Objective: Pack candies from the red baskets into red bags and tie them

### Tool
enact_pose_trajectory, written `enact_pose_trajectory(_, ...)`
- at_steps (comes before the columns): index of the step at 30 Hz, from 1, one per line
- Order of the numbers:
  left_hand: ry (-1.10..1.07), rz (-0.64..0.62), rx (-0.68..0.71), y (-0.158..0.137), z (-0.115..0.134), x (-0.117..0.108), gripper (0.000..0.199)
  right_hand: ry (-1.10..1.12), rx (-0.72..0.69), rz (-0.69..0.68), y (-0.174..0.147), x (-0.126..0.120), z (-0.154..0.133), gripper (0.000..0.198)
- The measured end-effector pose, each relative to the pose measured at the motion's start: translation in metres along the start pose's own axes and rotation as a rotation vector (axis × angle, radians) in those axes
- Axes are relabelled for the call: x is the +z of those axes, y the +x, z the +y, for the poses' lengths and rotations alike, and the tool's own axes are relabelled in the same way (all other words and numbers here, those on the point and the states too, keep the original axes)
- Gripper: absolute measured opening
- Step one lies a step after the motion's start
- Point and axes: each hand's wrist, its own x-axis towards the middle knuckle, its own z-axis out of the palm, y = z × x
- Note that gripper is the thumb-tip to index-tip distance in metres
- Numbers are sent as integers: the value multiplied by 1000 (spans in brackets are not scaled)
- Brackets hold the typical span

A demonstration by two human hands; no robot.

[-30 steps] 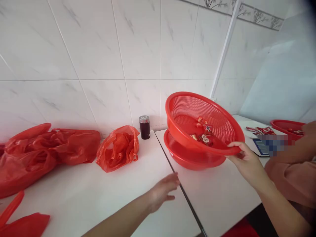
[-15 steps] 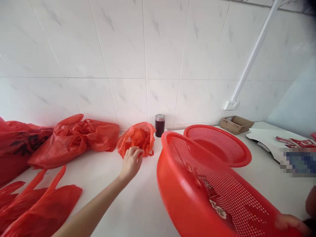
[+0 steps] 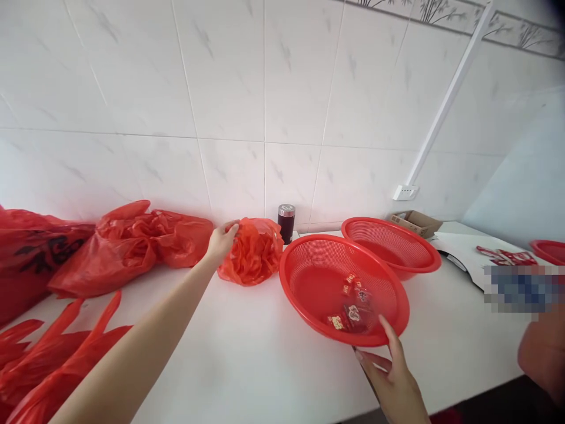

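Observation:
My left hand [image 3: 224, 238] is closed on the upper left edge of a thin red plastic bag [image 3: 251, 253], whose crumpled top stands open on the white table. At the front right rim of a round red plastic basket [image 3: 300, 315] is my right hand [image 3: 395, 374], one finger over the rim and the thumb below it. Several small red printed packets [image 3: 353, 306] lie together in the basket's lower right part. A second red basket [image 3: 392, 235] sits behind, partly hidden by the first.
Filled red bags [image 3: 128, 253] line the left side. Against the tiled wall stand a dark jar with a silver lid [image 3: 286, 222] and a cardboard box [image 3: 417, 222]. At right are a white board-like item [image 3: 463, 250], red packaging [image 3: 507, 257] and part of a blurred person [image 3: 545, 353].
The steeply tilted basket has come down to nearly level, farther back, with my right hand moving left along with it. My left hand has shifted from the bag's front to its upper left edge.

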Motion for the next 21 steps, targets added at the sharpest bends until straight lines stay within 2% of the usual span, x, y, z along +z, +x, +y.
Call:
enact_pose_trajectory(2,-104,1,11,-6,13,-14,50,71,25,-14,-9,8,-10,93)
enact_pose_trajectory(4,-161,-10,22,-18,26,-30,53,190,48,-38,-16,9,-13,97)
enact_pose_trajectory(6,-189,-55,64,-33,38,-45,51,293,52,-66,-20,8,-10,90)
enact_pose_trajectory(8,-216,-117,146,-49,49,-54,47,326,-3,-81,-22,13,-11,73)
enact_pose_trajectory(11,-205,-192,234,-69,61,-56,41,276,-214,-230,-21,33,-31,44)
enact_pose_trajectory(14,-114,-283,208,-88,66,-50,34,203,-530,-413,-16,65,-77,24)
enact_pose_trajectory(18,-95,-352,165,-113,61,-51,32,129,-886,-394,-8,116,-134,19)
enact_pose_trajectory(21,-12,-281,204,-132,45,-59,34,-112,-933,-483,-2,151,-146,24)
